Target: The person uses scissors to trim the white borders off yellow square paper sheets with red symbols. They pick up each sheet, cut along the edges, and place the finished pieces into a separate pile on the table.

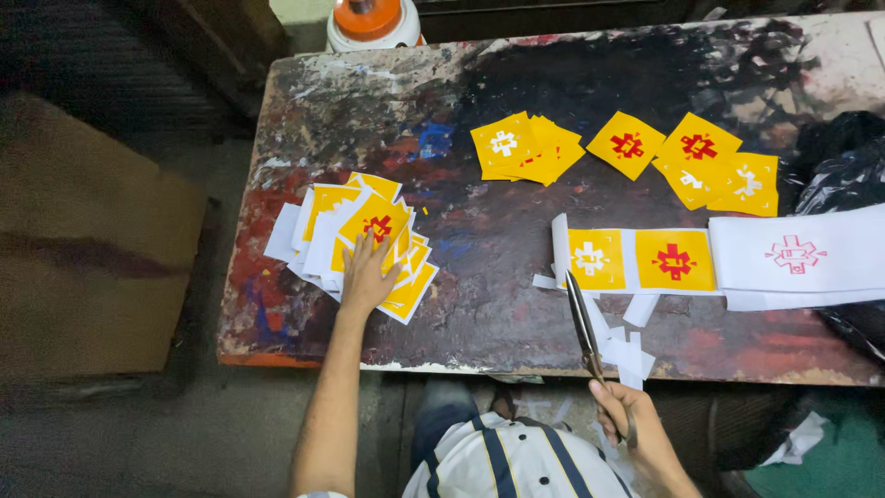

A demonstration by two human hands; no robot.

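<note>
Pressing flat on sticker pile [355, 242], left of printed strip [645, 261]: left hand [367, 275], fingers spread. Scissors [584, 325] being gripped by right hand [636, 426], blades closed, below strip.

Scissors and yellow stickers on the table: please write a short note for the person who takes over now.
Left hand: flat on the pile of cut squares at table left.
Right hand: holds the scissors, blades closed, tips at the strip's left end.
Done: the pile, plus trimmed yellow squares spread along the far side; white offcuts lie near the front edge.
Left: the strip shows two yellow squares not yet cut apart and one pale print further right.
</note>
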